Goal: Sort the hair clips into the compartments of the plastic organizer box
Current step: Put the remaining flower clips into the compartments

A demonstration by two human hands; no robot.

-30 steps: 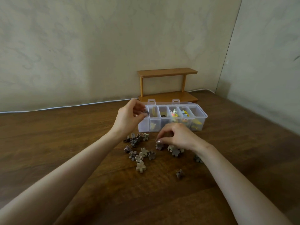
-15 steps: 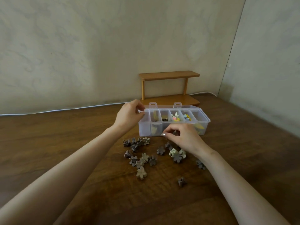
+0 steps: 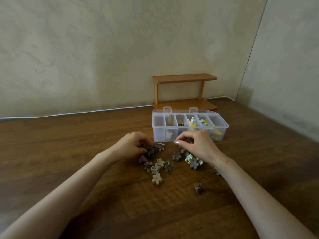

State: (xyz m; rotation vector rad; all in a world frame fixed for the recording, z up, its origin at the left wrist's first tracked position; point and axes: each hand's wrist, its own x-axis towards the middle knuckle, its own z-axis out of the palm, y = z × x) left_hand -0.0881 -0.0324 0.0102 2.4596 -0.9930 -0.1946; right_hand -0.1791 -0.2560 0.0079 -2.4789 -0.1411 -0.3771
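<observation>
The clear plastic organizer box (image 3: 159, 136) stands open on the wooden table, with clips in several of its compartments; the leftmost one looks empty. Loose flower-shaped hair clips (image 3: 159, 164) in brown, grey and beige lie scattered in front of it. My left hand (image 3: 129, 147) is down on the left end of the pile, fingers curled round a dark brown clip (image 3: 146, 148). My right hand (image 3: 196, 146) hovers just before the box's front wall and pinches a small dark clip (image 3: 188, 140), mostly hidden by the fingers.
A beige clip (image 3: 156, 178) and a brown clip (image 3: 198, 188) lie apart, nearer to me. A pale green clip (image 3: 189, 158) sits under my right wrist. A small two-tier wooden shelf (image 3: 184, 77) stands behind the box against the wall. A white cable (image 3: 69, 114) runs along the table's back edge.
My left hand came down from the box's left end to the clip pile. My right hand rose from the pile toward the box's front, holding a clip.
</observation>
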